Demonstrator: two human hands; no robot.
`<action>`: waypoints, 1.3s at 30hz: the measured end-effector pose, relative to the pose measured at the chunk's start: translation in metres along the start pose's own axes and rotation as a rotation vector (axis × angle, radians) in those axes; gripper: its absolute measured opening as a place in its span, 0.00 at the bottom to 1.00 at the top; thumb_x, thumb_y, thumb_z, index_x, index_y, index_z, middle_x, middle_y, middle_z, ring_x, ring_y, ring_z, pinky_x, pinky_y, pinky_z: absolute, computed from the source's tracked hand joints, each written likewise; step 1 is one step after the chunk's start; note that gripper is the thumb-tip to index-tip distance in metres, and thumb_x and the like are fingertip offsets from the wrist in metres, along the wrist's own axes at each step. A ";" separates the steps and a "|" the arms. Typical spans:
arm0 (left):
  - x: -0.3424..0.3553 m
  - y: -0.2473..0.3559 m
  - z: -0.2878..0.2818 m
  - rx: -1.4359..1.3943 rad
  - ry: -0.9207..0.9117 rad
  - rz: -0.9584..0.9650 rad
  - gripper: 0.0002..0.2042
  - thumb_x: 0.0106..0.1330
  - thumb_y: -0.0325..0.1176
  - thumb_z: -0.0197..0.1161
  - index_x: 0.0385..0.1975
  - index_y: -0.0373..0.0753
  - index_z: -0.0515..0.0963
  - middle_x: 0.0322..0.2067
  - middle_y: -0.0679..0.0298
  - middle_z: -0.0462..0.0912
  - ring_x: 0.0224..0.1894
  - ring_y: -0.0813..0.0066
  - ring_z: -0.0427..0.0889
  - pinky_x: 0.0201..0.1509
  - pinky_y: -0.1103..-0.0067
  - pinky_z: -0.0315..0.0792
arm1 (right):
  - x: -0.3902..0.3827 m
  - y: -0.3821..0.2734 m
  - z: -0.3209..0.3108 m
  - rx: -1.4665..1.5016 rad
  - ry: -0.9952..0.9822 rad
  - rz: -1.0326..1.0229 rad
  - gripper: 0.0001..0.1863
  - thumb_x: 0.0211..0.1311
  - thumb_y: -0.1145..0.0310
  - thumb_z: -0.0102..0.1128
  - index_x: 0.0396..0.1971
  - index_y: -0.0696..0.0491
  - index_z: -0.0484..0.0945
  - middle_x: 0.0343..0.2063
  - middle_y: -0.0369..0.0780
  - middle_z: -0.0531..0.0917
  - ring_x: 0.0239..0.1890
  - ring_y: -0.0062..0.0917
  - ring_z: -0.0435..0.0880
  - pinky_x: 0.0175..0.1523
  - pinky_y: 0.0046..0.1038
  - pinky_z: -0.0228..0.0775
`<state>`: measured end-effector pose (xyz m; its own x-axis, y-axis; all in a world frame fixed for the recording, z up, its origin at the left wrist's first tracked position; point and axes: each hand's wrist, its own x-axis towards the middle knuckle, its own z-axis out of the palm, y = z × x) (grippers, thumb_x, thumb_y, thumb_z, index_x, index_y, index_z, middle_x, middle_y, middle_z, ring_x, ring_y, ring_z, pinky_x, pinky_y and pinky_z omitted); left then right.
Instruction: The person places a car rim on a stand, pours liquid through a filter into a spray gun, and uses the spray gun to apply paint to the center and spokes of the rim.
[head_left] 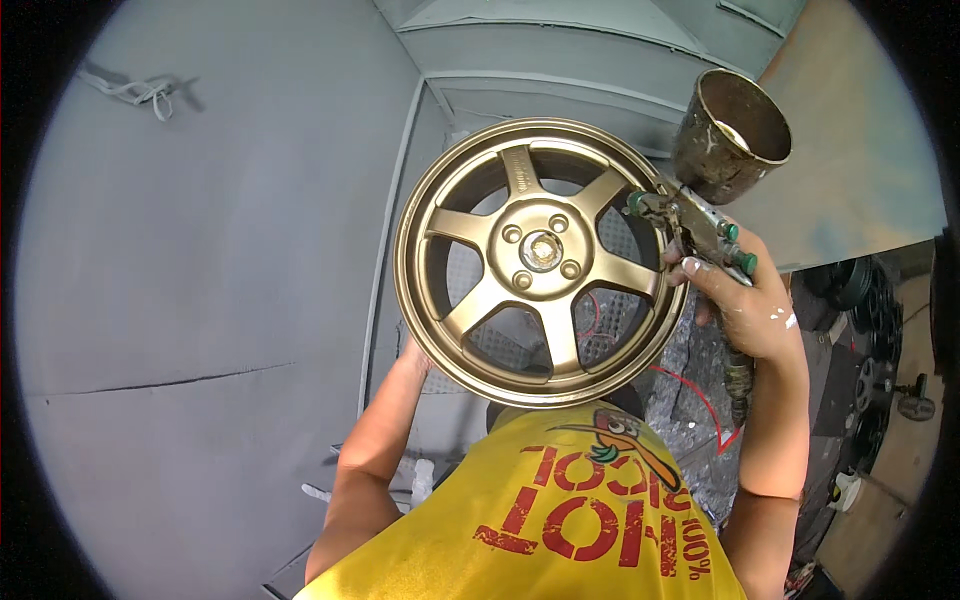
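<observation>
Yellow shirt point(600, 505) below the gold wheel point(545, 286), right hand point(752, 308) gripping the spray gun point(706, 228) beside it, left hand's point(416, 356) hold hidden: likely spraying, next needing even sweeps

Gold wheel point(543, 250), red-printed yellow shirt point(535, 505), grey wall point(220, 230)

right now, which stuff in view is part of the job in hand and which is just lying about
In the job:
- wheel
- spray gun with cup, in the right hand

Apparently just about:
- white cord, upper left
- other wheels, far right
</observation>
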<state>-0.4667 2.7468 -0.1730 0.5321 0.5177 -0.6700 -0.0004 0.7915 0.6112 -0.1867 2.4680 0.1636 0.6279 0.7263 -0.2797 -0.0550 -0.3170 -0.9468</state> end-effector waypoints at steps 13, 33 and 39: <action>-0.056 -0.075 0.030 -0.054 0.062 -0.026 0.09 0.68 0.31 0.59 0.43 0.35 0.78 0.36 0.60 0.83 0.35 0.69 0.82 0.37 0.73 0.79 | -0.012 -0.015 -0.003 -0.027 -0.050 -0.035 0.24 0.61 0.76 0.58 0.58 0.59 0.72 0.39 0.38 0.83 0.41 0.19 0.77 0.48 0.23 0.70; -0.093 -0.118 0.230 -0.102 -0.102 -0.172 0.09 0.68 0.31 0.59 0.43 0.36 0.78 0.35 0.60 0.83 0.34 0.70 0.82 0.37 0.73 0.79 | 0.037 -0.075 -0.126 -0.031 -0.258 -0.167 0.24 0.59 0.78 0.59 0.58 0.62 0.71 0.38 0.39 0.82 0.39 0.20 0.79 0.45 0.22 0.71; -0.093 -0.098 0.259 -0.106 -0.091 -0.169 0.09 0.68 0.31 0.59 0.43 0.36 0.78 0.35 0.61 0.83 0.34 0.70 0.82 0.36 0.74 0.79 | 0.049 -0.107 -0.149 -0.168 -0.149 -0.240 0.23 0.58 0.78 0.62 0.55 0.62 0.73 0.39 0.47 0.83 0.42 0.27 0.81 0.51 0.29 0.71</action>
<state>-0.2966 2.5370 -0.0616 0.6064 0.3474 -0.7153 0.0088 0.8965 0.4429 -0.0349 2.4467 0.2752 0.4865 0.8697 -0.0837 0.2178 -0.2135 -0.9524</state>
